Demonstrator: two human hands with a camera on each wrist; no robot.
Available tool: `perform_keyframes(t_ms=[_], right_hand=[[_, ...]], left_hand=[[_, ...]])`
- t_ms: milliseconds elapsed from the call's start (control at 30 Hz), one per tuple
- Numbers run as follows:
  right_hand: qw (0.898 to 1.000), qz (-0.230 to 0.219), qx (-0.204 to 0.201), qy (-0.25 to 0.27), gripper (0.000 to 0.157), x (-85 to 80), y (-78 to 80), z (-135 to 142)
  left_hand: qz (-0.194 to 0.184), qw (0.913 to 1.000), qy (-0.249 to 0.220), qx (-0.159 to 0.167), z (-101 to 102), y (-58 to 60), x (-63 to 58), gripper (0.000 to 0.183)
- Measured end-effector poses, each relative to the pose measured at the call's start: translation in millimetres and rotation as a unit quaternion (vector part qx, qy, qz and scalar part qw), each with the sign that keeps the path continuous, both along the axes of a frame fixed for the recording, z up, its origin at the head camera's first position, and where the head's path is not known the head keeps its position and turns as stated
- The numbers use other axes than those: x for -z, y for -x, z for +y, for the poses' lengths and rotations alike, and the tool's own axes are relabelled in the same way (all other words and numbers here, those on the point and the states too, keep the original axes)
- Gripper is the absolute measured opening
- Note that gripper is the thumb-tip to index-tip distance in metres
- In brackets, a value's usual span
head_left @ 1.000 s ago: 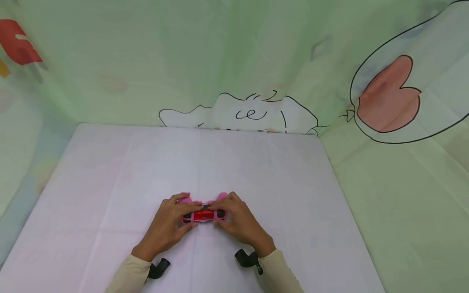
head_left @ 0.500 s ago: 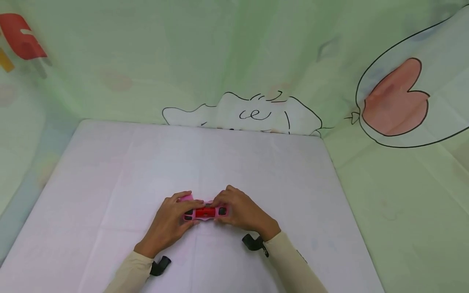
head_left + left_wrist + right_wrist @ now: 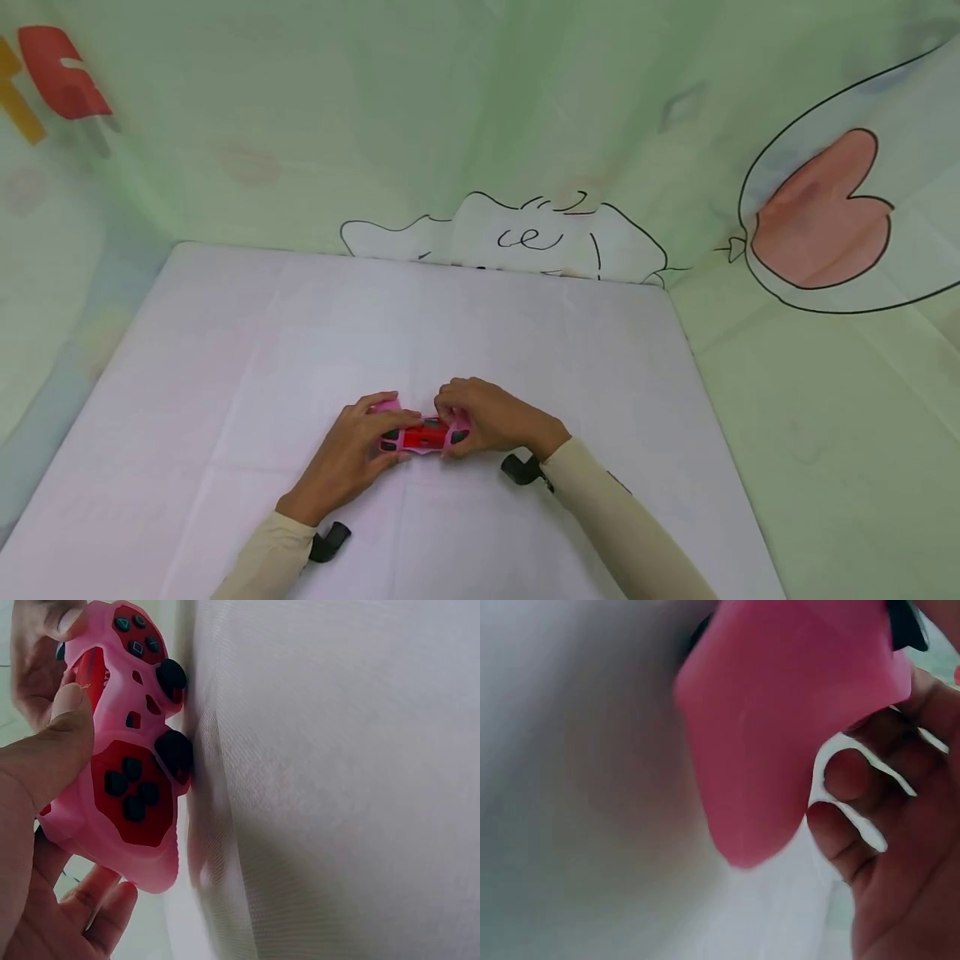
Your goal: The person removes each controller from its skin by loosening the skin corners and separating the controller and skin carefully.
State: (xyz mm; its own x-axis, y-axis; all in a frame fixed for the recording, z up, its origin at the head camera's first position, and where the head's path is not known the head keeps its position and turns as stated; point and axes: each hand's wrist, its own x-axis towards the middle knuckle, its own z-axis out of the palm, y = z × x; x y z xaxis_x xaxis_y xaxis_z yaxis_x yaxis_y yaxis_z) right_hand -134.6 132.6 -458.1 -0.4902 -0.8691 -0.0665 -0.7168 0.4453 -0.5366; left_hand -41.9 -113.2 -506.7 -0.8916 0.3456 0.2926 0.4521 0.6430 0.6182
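Note:
A red game controller (image 3: 423,437) in a pink rubbery cover (image 3: 127,712) stands on the white table, its shoulder-button edge facing up in the head view. My left hand (image 3: 345,450) grips its left end, thumb on the near side and fingers round the far side. With thumb and curled fingers, my right hand (image 3: 498,417) pinches the cover at the right end. The left wrist view shows a gap between cover and red body along the edge, the left thumb near it. One pink grip (image 3: 754,750) fills the right wrist view, beside the right fingers.
A white cloth covers the table (image 3: 300,333). Behind it hangs a green printed curtain (image 3: 337,108), with more of it along both sides. Each wrist wears a black camera mount, one at the left cuff (image 3: 330,542) and one at the right (image 3: 520,469).
My right hand has shifted from lying over the controller's top to a curled pinch at its right end, with the forearm swinging outward. The left hand keeps its grip. The head view shifts slightly.

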Motion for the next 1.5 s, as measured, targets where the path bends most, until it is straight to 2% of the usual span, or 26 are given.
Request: perform_keyframes(t_ms=[100, 233, 400, 567, 733, 800, 833, 900, 1000, 1067, 1100, 1133, 1200, 1300, 1367, 1500], right_hand=[[0.998, -0.065, -0.017, -0.006, 0.041, -0.5, 4.1, -0.8], [0.993, -0.117, -0.024, -0.009, 0.04, -4.3, 5.2, -1.7], [0.989, -0.148, -0.017, -0.021, 0.033, -9.0, 3.4, -1.4], [0.989, -0.147, -0.012, -0.026, 0.03, -13.3, 0.1, -2.4], [0.992, -0.122, 0.01, -0.039, 0.031, -15.9, -5.1, -2.2], [0.994, -0.096, 0.016, -0.05, 0.035, -17.2, -6.0, -2.8], [0.995, -0.077, 0.017, -0.058, 0.038, -18.6, -6.1, -3.4], [0.996, -0.01, 0.009, -0.086, 0.043, -21.9, -5.3, -5.0], [0.987, 0.097, -0.019, -0.13, 0.048, -25.1, -1.9, -7.5], [0.981, 0.121, -0.037, -0.144, 0.049, -24.3, 0.9, -7.8], [0.983, 0.106, -0.04, -0.142, 0.049, -22.8, 2.5, -7.2], [0.988, 0.072, -0.038, -0.134, 0.048, -21.2, 3.8, -6.5], [0.994, -0.018, -0.025, -0.107, 0.045, -17.6, 5.5, -4.3], [0.988, -0.141, 0.001, -0.06, 0.04, -14.5, 5.4, -1.7], [0.985, -0.17, 0.005, -0.042, 0.037, -15.0, 3.9, -1.5], [0.988, -0.156, 0.01, -0.011, 0.034, -15.1, 0.1, -0.7]], left_hand=[[0.009, 0.9999, 0.0, 0.008, -0.2, -0.6, -0.8, 0.058], [0.008, 0.9999, 0.003, 0.011, -0.6, -1.0, -0.6, 0.059], [0.004, 0.9999, 0.009, 0.008, 0.3, -0.7, -3.3, 0.058], [0.001, 0.9998, 0.019, 0.003, 1.2, -1.3, -5.8, 0.057], [0.005, 0.9996, 0.027, 0.001, 2.0, -2.3, -8.5, 0.057], [0.007, 0.9994, 0.033, 0.001, 2.1, -2.1, -9.5, 0.057], [0.007, 0.9993, 0.037, 0.0, 2.2, -2.0, -10.0, 0.056], [0.006, 0.999, 0.045, -0.001, 2.4, -1.4, -10.9, 0.056], [0.001, 0.9988, 0.049, 0.001, 3.0, -0.7, -12.4, 0.056], [-0.003, 0.999, 0.045, 0.004, 3.1, -0.6, -12.8, 0.056], [-0.005, 0.999, 0.044, 0.005, 3.2, -0.7, -12.9, 0.056], [-0.007, 0.999, 0.043, 0.005, 3.3, -1.0, -13.0, 0.056], [-0.006, 0.999, 0.044, 0.004, 3.3, -1.4, -12.8, 0.056], [-0.001, 0.9988, 0.049, 0.004, 3.5, -1.0, -12.2, 0.056], [0.006, 0.9988, 0.049, 0.003, 3.5, 0.0, -11.7, 0.056], [0.017, 0.9989, 0.043, -0.001, 2.9, 1.5, -10.0, 0.057]])
